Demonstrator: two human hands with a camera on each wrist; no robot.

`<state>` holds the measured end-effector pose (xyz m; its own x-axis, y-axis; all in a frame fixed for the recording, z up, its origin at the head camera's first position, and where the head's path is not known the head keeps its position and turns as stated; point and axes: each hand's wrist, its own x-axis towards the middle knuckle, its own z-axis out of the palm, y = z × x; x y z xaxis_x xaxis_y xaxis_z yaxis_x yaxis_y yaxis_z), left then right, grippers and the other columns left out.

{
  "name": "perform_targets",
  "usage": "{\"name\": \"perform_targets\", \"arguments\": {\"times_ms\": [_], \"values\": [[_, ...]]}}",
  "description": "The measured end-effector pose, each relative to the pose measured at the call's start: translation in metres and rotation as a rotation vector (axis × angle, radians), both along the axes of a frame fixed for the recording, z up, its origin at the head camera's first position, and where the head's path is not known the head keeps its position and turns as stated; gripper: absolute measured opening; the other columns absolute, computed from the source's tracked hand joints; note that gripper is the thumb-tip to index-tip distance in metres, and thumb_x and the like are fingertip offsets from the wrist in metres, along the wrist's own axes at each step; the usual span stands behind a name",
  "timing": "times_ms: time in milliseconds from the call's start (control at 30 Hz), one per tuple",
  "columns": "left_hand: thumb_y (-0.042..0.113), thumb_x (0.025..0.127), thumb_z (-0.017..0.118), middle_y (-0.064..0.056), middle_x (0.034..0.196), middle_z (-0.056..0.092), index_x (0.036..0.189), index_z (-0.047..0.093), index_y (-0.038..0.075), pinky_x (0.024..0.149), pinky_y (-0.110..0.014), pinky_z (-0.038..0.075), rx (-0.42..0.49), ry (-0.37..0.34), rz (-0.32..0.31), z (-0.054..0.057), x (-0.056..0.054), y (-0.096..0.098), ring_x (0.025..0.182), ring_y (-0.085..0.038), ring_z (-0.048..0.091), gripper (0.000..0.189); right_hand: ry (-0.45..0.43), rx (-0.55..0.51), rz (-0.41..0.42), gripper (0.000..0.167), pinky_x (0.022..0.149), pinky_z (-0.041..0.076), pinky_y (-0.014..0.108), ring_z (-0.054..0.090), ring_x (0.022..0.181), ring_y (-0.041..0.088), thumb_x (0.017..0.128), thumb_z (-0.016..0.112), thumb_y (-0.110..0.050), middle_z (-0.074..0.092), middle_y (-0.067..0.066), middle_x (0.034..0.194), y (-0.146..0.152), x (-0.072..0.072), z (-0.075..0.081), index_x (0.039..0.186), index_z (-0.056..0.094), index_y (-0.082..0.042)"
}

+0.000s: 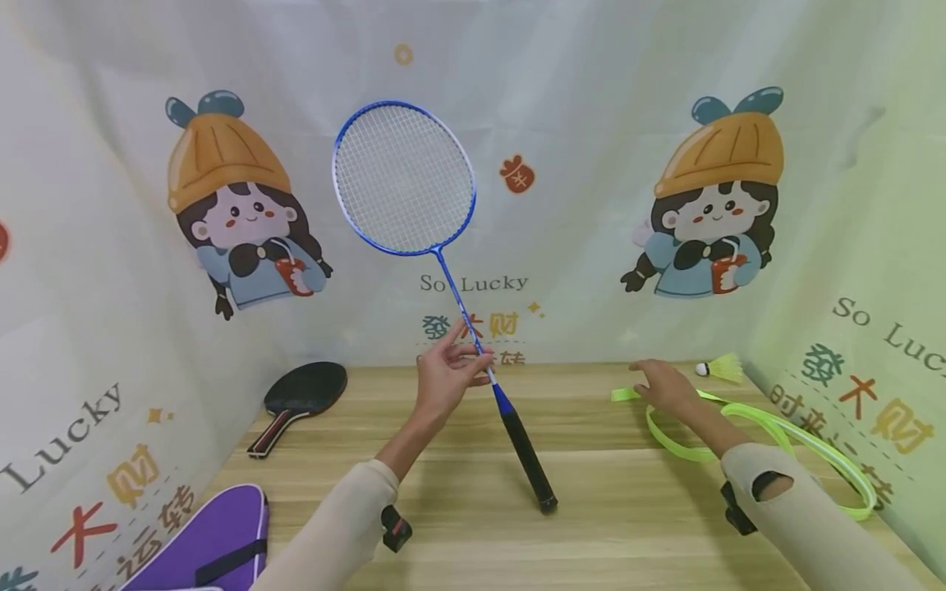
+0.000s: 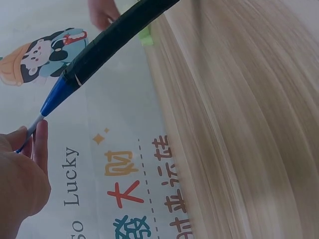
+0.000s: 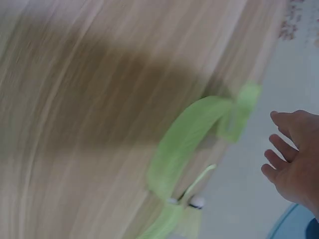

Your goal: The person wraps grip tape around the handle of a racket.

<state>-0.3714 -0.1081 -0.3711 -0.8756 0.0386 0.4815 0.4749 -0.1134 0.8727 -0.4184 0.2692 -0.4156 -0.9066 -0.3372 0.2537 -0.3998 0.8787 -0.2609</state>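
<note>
A blue-and-white badminton racket is held up off the table, tilted with its strung head to the upper left. My left hand pinches its thin shaft just above the blue cone; in the left wrist view the black handle runs past the hand. My right hand hovers with loose fingers over a bright green strap that lies in loops at the right. Nothing is between its fingers in the right wrist view, where the hand shows apart from the strap.
A black table tennis bat lies at the back left of the wooden table. In the front left corner sits a purple case with a black band. A yellow shuttlecock rests at the back right. Printed cloth walls in the table.
</note>
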Motion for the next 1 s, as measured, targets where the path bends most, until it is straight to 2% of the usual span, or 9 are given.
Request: {"name": "perform_targets", "arguments": {"times_ms": [67, 133, 300, 567, 800, 1000], "values": [[-0.004, 0.091, 0.077, -0.029, 0.111, 0.073, 0.157, 0.046, 0.013, 0.071, -0.039, 0.064, 0.005, 0.001, 0.010, 0.002, 0.000, -0.002, 0.089, -0.029, 0.078, 0.075, -0.052, 0.012, -0.022, 0.042, 0.100, 0.050, 0.061, 0.053, 0.126, 0.054, 0.097, 0.068, -0.002, 0.056, 0.037, 0.137, 0.008, -0.004, -0.007, 0.135, 0.057, 0.015], [-0.005, 0.090, 0.077, -0.030, 0.112, 0.072, 0.157, 0.046, 0.013, 0.071, -0.039, 0.064, 0.013, -0.006, 0.009, 0.003, 0.000, -0.003, 0.089, -0.029, 0.078, 0.075, -0.070, 0.024, -0.023, 0.042, 0.098, 0.050, 0.062, 0.054, 0.124, 0.056, 0.098, 0.068, -0.003, 0.057, 0.038, 0.134, 0.016, -0.007, -0.014, 0.134, 0.056, 0.016], [-0.006, 0.091, 0.076, -0.033, 0.115, 0.070, 0.158, 0.043, 0.011, 0.072, -0.038, 0.064, 0.023, -0.023, -0.006, 0.003, -0.001, -0.005, 0.084, -0.016, 0.077, 0.077, -0.044, 0.002, 0.021, 0.035, 0.096, 0.051, 0.063, 0.060, 0.115, 0.056, 0.098, 0.067, -0.005, 0.064, 0.036, 0.124, 0.023, -0.006, -0.023, 0.126, 0.062, 0.017], [-0.007, 0.090, 0.076, -0.029, 0.112, 0.073, 0.158, 0.042, 0.008, 0.072, -0.038, 0.064, 0.011, -0.006, -0.003, 0.003, -0.001, -0.005, 0.083, -0.015, 0.077, 0.077, -0.063, -0.042, 0.011, 0.034, 0.091, 0.054, 0.062, 0.063, 0.112, 0.054, 0.099, 0.068, -0.010, 0.066, 0.035, 0.123, 0.020, -0.010, -0.027, 0.126, 0.063, 0.011], [-0.007, 0.090, 0.076, -0.031, 0.113, 0.071, 0.158, 0.042, 0.009, 0.072, -0.038, 0.064, 0.022, -0.010, -0.007, 0.002, -0.002, -0.005, 0.083, -0.014, 0.077, 0.078, -0.029, -0.088, 0.077, 0.036, 0.092, 0.053, 0.064, 0.062, 0.113, 0.055, 0.096, 0.070, -0.004, 0.065, 0.035, 0.124, 0.016, -0.017, -0.031, 0.127, 0.063, 0.011], [-0.006, 0.090, 0.076, -0.031, 0.111, 0.072, 0.158, 0.041, 0.007, 0.073, -0.039, 0.064, 0.024, -0.006, -0.019, 0.002, -0.003, -0.007, 0.083, -0.015, 0.077, 0.077, -0.065, -0.130, 0.099, 0.038, 0.094, 0.052, 0.064, 0.062, 0.115, 0.053, 0.097, 0.070, -0.009, 0.066, 0.034, 0.125, 0.001, -0.020, -0.035, 0.130, 0.064, 0.008]]}}
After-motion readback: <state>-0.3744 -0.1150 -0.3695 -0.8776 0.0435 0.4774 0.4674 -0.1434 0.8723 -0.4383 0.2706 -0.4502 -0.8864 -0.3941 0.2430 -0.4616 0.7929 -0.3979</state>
